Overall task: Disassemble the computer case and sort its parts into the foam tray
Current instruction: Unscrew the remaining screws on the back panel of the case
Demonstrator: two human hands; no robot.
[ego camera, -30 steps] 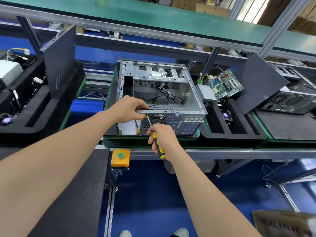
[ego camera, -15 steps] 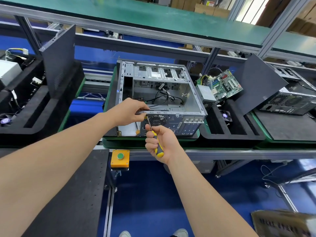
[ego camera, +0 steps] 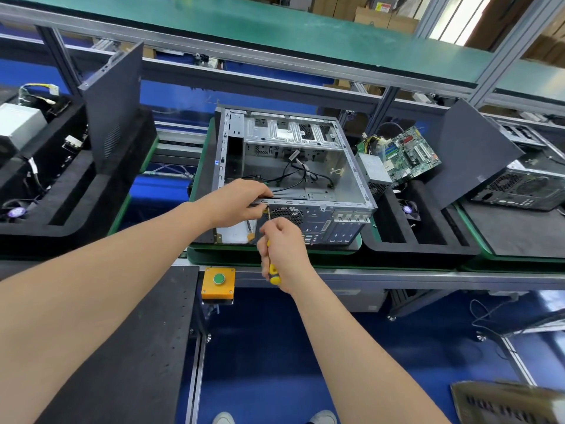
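With the motherboard (ego camera: 409,154) sitting in the foam tray (ego camera: 428,249) centre-right, the right hand (ego camera: 284,249) is gripping a screwdriver (ego camera: 273,273) and the left hand (ego camera: 241,203) is gripping the case (ego camera: 342,179) rim.

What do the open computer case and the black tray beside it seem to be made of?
Computer case: likely bare sheet steel, dull silver, with punched slots and folded edges. Foam tray: apparently soft black foam, matte, with thick rounded walls.

Screwdriver (ego camera: 273,272) handle mostly covered by right hand (ego camera: 282,249); tip contact at case (ego camera: 318,217) rear not discernible. Printed box (ego camera: 507,403) blurred, cropped by frame edge, lettering illegible. 2 shoes (ego camera: 224,419) cut by bottom edge
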